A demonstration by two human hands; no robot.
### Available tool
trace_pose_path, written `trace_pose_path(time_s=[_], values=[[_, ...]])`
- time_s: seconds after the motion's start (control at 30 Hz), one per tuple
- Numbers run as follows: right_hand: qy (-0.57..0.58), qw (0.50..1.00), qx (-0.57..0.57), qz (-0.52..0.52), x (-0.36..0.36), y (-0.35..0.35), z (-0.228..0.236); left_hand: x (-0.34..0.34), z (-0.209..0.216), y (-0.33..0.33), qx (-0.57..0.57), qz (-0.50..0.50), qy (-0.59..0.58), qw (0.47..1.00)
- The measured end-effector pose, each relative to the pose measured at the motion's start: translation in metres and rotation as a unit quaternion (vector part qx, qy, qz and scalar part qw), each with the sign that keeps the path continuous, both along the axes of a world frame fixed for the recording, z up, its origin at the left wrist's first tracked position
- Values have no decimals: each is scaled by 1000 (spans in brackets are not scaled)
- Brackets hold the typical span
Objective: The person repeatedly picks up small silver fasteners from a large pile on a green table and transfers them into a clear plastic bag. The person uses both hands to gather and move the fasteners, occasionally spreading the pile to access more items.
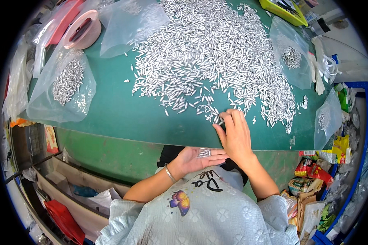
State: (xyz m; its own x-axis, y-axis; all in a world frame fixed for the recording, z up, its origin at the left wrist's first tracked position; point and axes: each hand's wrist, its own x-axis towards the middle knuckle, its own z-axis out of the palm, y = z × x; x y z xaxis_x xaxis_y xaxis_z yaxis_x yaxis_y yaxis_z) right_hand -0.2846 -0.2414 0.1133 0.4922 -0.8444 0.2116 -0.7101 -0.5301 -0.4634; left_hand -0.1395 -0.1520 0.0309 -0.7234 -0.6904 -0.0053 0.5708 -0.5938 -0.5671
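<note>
My left hand is held palm up just off the table's near edge. Several small silver bullet-shaped pieces lie side by side across its fingers, held there. Over the near part of the table, my right hand is closed in a pinch. A small silver piece shows between its thumb and forefinger; its exact shape is partly hidden. Just beyond these fingertips a large heap of silver pieces spreads over the green tabletop. Most are bullet-shaped, with some ring-, heart- and cross-shaped ones near the front.
Clear plastic bags with silver pieces lie left, at the back and right. A pink bowl stands back left, a yellow-green tray back right. Colourful packages fill a blue-framed rack.
</note>
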Motion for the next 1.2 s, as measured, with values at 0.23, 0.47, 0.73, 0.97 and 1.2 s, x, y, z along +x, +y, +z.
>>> trace_pose_path(time_s=[0.23,0.47,0.73,0.97,1.2], values=[[-34,987,112,111,-15,36,17,-2,-9,4,16,22,-14,1000],[-147,983,95,63,-6,25,8,2,-11,3,33,-1,-3,999],[-71,996,39,23,3,11,-2,2,28,-14,65,-104,-309,943],[-93,975,148,134,-16,44,18,-1,-13,5,43,11,-5,999],[-109,991,58,44,1,7,15,0,-3,-1,19,1,-30,999]])
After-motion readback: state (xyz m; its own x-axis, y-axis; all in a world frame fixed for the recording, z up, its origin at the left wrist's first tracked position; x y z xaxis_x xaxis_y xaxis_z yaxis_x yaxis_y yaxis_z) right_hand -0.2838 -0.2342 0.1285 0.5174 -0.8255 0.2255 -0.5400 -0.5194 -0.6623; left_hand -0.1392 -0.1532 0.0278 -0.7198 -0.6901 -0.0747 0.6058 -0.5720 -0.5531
